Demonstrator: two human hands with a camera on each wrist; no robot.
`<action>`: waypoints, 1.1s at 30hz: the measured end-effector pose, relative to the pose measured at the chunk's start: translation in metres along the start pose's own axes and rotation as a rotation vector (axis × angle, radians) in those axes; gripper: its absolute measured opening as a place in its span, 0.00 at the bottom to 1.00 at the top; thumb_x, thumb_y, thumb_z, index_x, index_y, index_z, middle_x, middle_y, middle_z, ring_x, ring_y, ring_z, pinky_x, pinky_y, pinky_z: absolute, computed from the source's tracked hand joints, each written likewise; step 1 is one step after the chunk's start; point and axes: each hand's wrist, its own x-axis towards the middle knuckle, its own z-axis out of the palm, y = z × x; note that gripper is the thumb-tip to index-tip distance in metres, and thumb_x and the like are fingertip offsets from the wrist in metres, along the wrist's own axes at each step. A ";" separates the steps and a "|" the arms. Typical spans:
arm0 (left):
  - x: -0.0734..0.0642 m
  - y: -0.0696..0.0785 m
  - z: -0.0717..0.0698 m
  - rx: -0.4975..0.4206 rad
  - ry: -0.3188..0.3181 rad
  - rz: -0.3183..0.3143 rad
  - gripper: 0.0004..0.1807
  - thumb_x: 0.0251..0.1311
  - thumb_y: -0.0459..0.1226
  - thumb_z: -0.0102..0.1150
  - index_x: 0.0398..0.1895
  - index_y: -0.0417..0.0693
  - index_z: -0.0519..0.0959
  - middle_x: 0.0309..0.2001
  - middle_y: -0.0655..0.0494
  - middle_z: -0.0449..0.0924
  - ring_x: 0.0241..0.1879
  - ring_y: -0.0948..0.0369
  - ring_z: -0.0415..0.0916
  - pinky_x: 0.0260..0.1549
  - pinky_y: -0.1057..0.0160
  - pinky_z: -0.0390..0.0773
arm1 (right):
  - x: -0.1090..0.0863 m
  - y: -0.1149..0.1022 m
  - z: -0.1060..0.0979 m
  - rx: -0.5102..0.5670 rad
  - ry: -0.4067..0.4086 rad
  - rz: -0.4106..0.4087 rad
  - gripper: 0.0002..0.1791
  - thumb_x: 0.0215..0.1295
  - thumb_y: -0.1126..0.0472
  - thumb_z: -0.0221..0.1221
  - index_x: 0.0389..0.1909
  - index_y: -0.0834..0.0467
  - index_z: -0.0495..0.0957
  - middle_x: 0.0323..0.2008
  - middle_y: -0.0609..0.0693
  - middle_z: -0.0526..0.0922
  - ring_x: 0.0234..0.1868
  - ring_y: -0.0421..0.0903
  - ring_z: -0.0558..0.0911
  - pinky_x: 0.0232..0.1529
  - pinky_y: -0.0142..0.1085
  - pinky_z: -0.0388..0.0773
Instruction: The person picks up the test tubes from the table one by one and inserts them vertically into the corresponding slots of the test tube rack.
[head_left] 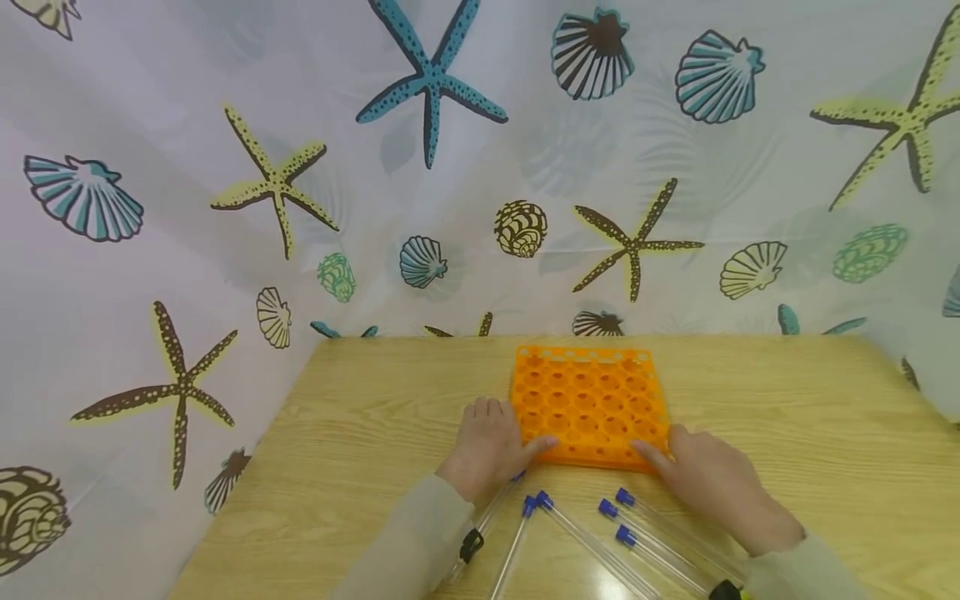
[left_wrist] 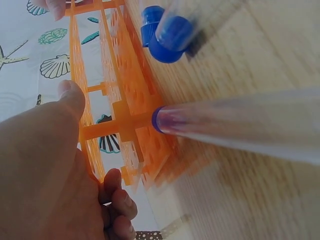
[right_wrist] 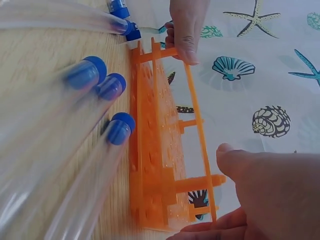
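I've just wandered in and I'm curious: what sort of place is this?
Probably a makeshift tabletop workspace rather than a working laboratory: an orange rack and blue-capped tubes are on a wood-grain table, backed by cloth printed with seashells and starfish.

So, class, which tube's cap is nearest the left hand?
The leftmost tube in the head view: its blue cap lies close by the left hand, while the other caps lie farther right.

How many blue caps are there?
6: one cap by the left hand, two caps just right of it, three caps nearer the right hand. More may be hidden.
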 end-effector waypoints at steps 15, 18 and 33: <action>0.001 0.001 0.002 0.084 0.006 0.003 0.44 0.61 0.76 0.29 0.35 0.42 0.69 0.33 0.51 0.69 0.34 0.56 0.62 0.41 0.59 0.67 | -0.022 0.015 0.001 0.079 -0.005 -0.067 0.23 0.73 0.42 0.52 0.39 0.61 0.78 0.18 0.45 0.73 0.20 0.42 0.69 0.21 0.37 0.66; 0.001 0.001 0.002 0.088 0.006 0.003 0.44 0.61 0.76 0.29 0.35 0.42 0.69 0.33 0.51 0.68 0.34 0.56 0.62 0.40 0.59 0.66 | -0.026 0.021 0.006 0.104 -0.065 -0.093 0.16 0.72 0.48 0.56 0.39 0.59 0.78 0.21 0.45 0.74 0.23 0.41 0.69 0.24 0.36 0.68; -0.003 0.001 0.000 0.087 0.008 -0.003 0.44 0.61 0.75 0.30 0.36 0.43 0.70 0.32 0.53 0.68 0.33 0.57 0.62 0.39 0.61 0.66 | -0.041 0.030 0.030 0.057 -0.028 -0.279 0.03 0.61 0.62 0.63 0.33 0.52 0.78 0.26 0.42 0.71 0.25 0.34 0.65 0.27 0.31 0.68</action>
